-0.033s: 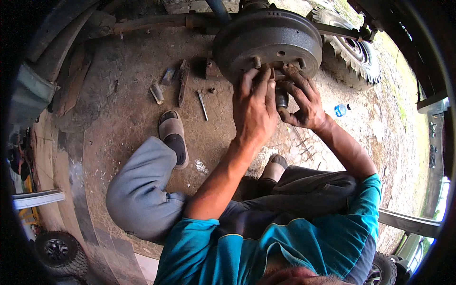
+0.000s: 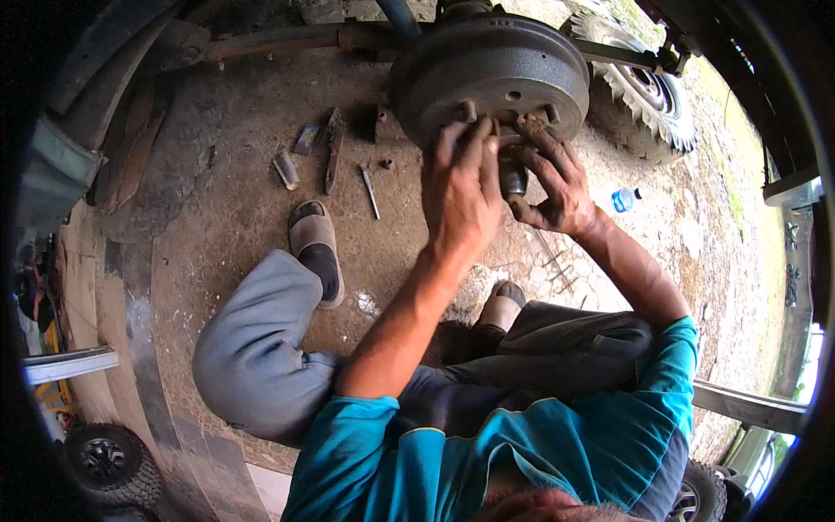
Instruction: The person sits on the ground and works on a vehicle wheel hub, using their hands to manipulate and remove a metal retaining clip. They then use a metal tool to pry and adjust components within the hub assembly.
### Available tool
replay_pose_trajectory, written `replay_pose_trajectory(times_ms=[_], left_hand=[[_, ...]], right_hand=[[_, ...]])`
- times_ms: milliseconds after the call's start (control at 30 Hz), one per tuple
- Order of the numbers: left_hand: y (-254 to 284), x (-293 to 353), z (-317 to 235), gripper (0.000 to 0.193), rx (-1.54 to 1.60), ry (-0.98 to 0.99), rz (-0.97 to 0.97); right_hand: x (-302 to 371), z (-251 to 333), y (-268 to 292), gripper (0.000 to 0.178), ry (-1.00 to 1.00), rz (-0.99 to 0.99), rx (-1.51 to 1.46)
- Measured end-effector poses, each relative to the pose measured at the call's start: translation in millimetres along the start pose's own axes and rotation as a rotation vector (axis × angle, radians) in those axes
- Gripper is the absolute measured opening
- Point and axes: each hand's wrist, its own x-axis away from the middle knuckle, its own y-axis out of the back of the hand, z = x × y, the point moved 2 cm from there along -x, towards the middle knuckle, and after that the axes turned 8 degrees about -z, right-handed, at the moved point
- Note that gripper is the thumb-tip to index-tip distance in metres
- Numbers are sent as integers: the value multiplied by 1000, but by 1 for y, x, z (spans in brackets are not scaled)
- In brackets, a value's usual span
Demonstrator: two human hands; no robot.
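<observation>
A dark metal brake drum [image 2: 491,74] with wheel studs is mounted on an axle at the top of the view. From its middle a round dark metal hub end [image 2: 514,180] sticks out toward me. My left hand [image 2: 461,187] is at the drum's lower face, its fingers bent and pressed together beside the hub; whatever their tips grip is hidden. My right hand [image 2: 557,187] curls round the hub end from the right, thumb below it and fingertips up by the drum face. Both hands are smudged dark.
On the dirt floor left of the drum lie a thin metal rod [image 2: 370,191], a flat bar [image 2: 334,152], a short tube [image 2: 286,170] and a small nut-like piece [image 2: 387,163]. A wheel [image 2: 648,87] lies behind right, near a blue-labelled bottle [image 2: 624,200]. My sandalled feet [image 2: 317,252] are below.
My left hand has shifted slightly left, and its fingers have changed position a little at the hub. My right hand stays almost in the same place.
</observation>
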Motion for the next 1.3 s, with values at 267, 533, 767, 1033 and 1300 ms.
replay_pose_trajectory(times_ms=[267,533,767,1033,1300], left_hand=[[0,-4,8,36,52,43,7],[1,-7,9,34,21,43,6],[-2,-10,24,36,42,64,39],[-4,-4,15,32,27,28,5],[-3,-10,16,34,-32,-19,6]], right_hand=[[-1,0,0,64,-3,-29,-5],[2,-1,-1,65,-17,-21,-8],[2,-3,-4,66,7,-44,6],[6,-4,-4,64,6,-47,-10],[4,-4,-5,65,10,-50,0]])
